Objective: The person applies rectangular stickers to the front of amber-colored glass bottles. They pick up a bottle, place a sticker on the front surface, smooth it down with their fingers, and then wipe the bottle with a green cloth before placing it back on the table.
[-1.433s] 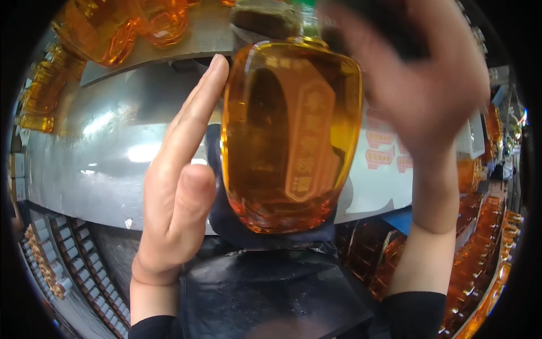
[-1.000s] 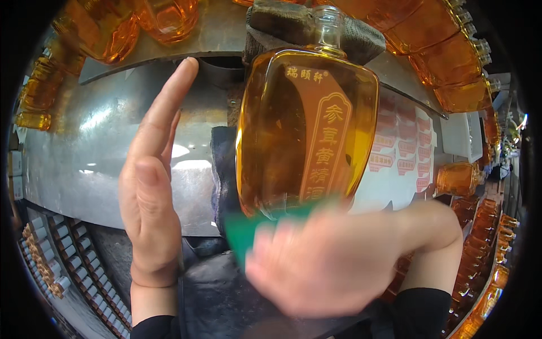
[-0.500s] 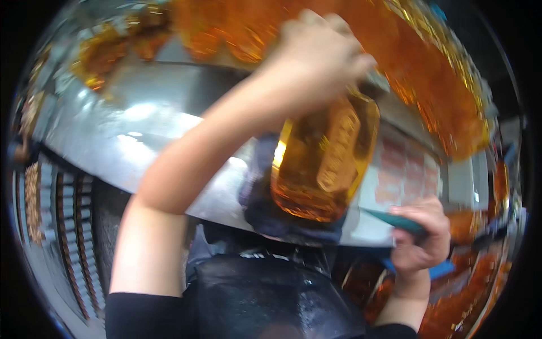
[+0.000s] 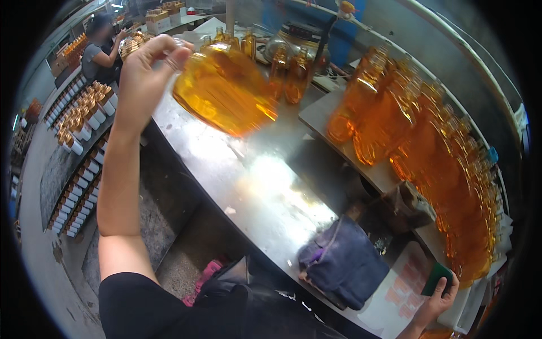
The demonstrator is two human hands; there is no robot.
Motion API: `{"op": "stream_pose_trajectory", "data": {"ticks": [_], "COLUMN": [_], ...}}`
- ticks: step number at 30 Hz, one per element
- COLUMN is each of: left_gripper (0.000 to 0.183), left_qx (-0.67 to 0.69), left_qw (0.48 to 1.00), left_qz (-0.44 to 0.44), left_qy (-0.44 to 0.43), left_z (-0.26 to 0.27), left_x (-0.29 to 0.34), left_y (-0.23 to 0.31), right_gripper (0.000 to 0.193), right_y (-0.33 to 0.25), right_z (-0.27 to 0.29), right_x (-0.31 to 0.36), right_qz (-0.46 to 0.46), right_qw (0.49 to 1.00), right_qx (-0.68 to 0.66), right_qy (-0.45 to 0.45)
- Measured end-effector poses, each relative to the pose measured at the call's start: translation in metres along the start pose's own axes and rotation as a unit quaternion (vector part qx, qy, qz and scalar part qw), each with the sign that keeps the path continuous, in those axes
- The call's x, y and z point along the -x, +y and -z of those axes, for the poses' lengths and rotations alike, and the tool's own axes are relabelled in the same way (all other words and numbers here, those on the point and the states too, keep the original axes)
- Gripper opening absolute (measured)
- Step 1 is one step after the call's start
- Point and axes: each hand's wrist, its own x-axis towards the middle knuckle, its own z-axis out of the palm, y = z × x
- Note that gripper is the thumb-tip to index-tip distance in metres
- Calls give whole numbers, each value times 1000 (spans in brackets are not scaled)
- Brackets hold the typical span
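Raised over the far left of the metal bench, my left hand (image 4: 149, 76) is closed around the neck of a flat amber glass bottle (image 4: 223, 93). The bottle is tilted, its body pointing right and slightly blurred. At the lower right, my right hand (image 4: 443, 296) pinches a flat green scraper (image 4: 437, 278) between thumb and fingers. Beneath it lies a pale sheet (image 4: 389, 313) with rows of reddish printed patches. A dark navy cloth-covered pad (image 4: 350, 265) sits left of that sheet, with no bottle on it.
Amber bottles (image 4: 406, 130) crowd a raised shelf along the right. Several more bottles (image 4: 288, 73) stand at the bench's far end. The shiny metal bench (image 4: 259, 181) curves between. Racks of white pieces with copper-coloured tops (image 4: 84, 116) stand left, near another person (image 4: 101, 53).
The amber bottle has left the navy pad and moved far left in my left hand. My view has swung left. The green scraper stays in my right hand, now lower.
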Motion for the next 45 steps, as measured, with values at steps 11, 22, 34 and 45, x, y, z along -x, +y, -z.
{"op": "stream_pose_trajectory", "data": {"ticks": [11,22,34,45], "left_gripper": [27,112,24,61], "left_qx": [-483,-263,-24,547], "left_qw": [863,940,978,688], "left_qz": [149,177,203,417], "left_qy": [16,125,50,-232], "left_z": [44,-137,-99,-106], "left_x": [-68,-79,55,145], "left_y": [-317,-347,-304,15], "right_gripper": [24,21,18,22], "right_y": [19,-15,-18,8], "right_z": [-17,-51,-27,16], "right_x": [-34,-44,-3,57], "right_qz": [-54,-64,-75,-296], "right_qw": [989,975,986,922], "right_qx": [141,211,149,-240], "right_qy": [-11,-1,19,69]}}
